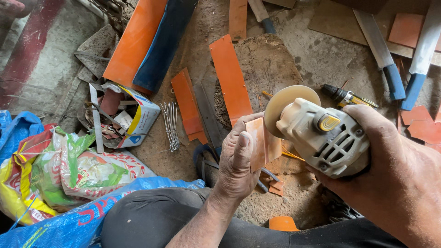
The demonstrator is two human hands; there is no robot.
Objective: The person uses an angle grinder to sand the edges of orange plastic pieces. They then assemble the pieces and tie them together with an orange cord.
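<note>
My left hand (237, 158) holds a small flat orange piece (262, 143) upright between thumb and fingers. My right hand (395, 160) grips a grey angle grinder (326, 138) by its body. The grinder's tan disc (287, 105) sits right against the top edge of the orange piece. Both hands hover over a round wooden block (268, 69) on the dirt floor. A long orange strip (229, 78) lies across that block.
Orange sheets and a blue roll (161, 41) lie at the back. A carton of scrap (124, 115), a bundle of wire (171, 124) and coloured sacks (69, 174) sit on the left. Blades with blue handles (386, 55) and a screwdriver (349, 96) lie on the right.
</note>
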